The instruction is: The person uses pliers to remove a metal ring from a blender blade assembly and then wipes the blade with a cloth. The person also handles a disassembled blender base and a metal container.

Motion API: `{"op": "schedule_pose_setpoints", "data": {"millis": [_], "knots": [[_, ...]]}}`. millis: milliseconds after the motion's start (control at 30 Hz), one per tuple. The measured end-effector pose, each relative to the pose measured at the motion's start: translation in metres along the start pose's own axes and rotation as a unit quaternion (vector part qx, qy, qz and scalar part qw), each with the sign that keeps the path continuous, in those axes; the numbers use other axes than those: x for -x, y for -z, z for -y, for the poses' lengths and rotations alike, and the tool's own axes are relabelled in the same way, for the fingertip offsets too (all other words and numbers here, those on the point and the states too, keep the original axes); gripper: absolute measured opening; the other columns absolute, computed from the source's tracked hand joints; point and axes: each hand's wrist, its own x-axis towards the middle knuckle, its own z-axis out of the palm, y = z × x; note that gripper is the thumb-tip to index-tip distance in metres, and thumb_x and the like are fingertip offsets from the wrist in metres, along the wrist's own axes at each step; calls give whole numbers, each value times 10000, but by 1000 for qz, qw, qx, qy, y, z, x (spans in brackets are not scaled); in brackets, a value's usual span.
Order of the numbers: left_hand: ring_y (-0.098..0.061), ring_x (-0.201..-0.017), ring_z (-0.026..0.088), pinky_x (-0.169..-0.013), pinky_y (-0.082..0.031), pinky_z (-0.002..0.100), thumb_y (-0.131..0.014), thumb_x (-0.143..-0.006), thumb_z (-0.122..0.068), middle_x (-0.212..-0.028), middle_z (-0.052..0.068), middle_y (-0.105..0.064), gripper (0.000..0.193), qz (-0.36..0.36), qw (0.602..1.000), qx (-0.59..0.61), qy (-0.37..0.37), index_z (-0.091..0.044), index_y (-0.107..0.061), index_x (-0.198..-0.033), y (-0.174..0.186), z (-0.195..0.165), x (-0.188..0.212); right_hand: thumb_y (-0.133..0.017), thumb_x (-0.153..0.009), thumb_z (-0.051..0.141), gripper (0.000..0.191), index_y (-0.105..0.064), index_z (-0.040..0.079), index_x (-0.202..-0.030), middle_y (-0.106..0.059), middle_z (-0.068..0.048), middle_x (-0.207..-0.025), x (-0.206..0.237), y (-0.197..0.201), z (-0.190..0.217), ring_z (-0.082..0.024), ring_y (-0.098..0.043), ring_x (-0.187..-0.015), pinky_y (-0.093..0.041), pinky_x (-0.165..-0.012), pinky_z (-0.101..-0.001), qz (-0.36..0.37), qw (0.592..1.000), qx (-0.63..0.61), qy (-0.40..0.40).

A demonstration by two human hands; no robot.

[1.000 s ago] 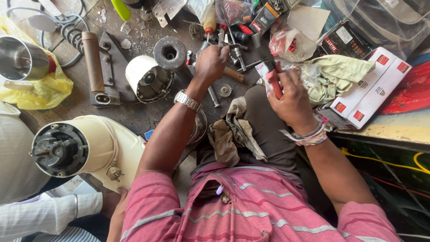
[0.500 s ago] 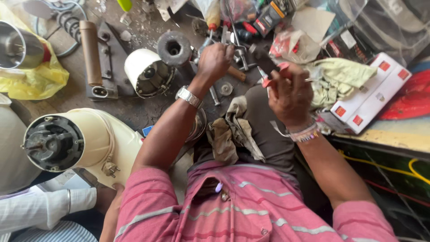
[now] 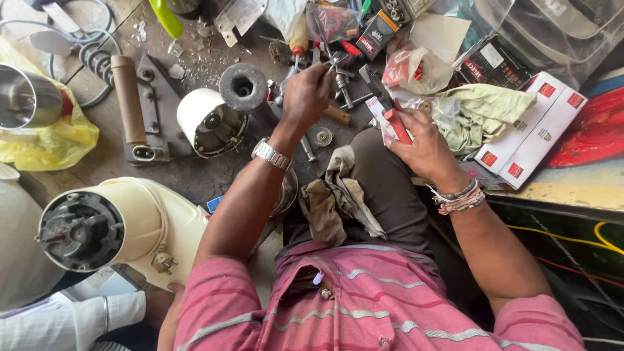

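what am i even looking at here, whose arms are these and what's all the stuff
The camera sits on a person's head and looks straight down, so the two bare arms are that person's own. They wear a pink striped shirt and sit at a cluttered workbench.

The left hand, with a wristwatch, reaches into a pile of small metal parts; what its fingers pinch is too small to tell. The right hand, with bracelets, holds a red-handled tool.

Around them lie a white motor housing, a grey round block, a steel jar on a yellow bag, a greenish cloth and a white carton. At lower left, a white-sleeved hand of someone else steadies a cream appliance base.
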Motion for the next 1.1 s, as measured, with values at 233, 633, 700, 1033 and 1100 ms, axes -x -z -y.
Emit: {"op": "schedule_pose_setpoints", "data": {"millis": [233, 633, 700, 1033, 1100], "knots": [[-661, -513, 164, -528, -508, 349, -605, -1032, -216, -640, 63, -686, 233, 25, 997, 12, -73, -29, -675, -912, 4, -9, 2, -833, -893, 279, 481, -667, 109, -1311, -571, -181, -1281, -4, -9, 12, -404, -592, -1168, -484, -982, -495, -62, 995, 77, -10], [-673, -575, 220, -566, -502, 391, -612, -1033, -215, -672, 104, -668, 225, 27, 993, -3, -113, -16, -678, -952, 3, -3, 0, -858, -882, 303, 423, -714, 140, -1245, -581, -108, -1219, -12, 7, 25, -354, -588, -1119, -485, -951, -486, -90, 988, 122, 33], [-667, -575, 231, -569, -497, 395, -618, -1033, -218, -670, 119, -656, 233, 26, 995, 3, -100, -7, -673, -950, 3, -2, 0, -845, -904, 312, 445, -696, 121, -1279, -588, -120, -1232, -10, 7, 22, -356, -590, -1125, -485, -973, -486, -80, 992, 91, 36], [-594, -531, 176, -538, -467, 374, -613, -1048, -230, -614, 94, -607, 286, 85, 993, 17, -81, 3, -644, -886, 4, -4, -1, -855, -875, 341, 481, -676, 61, -1224, -585, -156, -1094, -14, -3, 16, -377, -629, -1033, -519, -870, -489, -45, 995, 85, 32], [-586, -536, 145, -529, -469, 358, -601, -1047, -224, -618, 73, -605, 272, 86, 992, 39, -89, -1, -643, -899, 5, -5, -1, -850, -885, 288, 417, -685, 45, -1181, -579, -154, -1031, -14, -5, 15, -370, -642, -963, -535, -816, -483, -44, 993, 102, 27]]}}
